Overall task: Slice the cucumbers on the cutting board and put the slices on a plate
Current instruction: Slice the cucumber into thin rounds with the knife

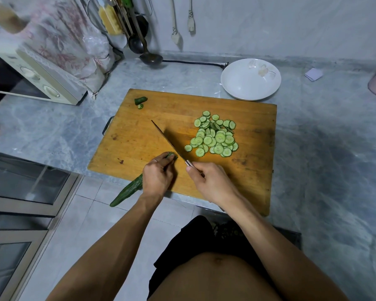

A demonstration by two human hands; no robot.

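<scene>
At frame centre, slices heaped; left hand pins cucumber, right hand grips knife; plate bare.

A grey marbled table runs the length of the room. At its far left stands a cream microwave, with a floral cloth draped over its top and hanging down its right side. Behind it a rack holds utensils, among them a dark ladle whose bowl rests on the table. Two white plugs hang against the wall. A black cord lies along the back edge. A small pale paper scrap sits at far right.
</scene>
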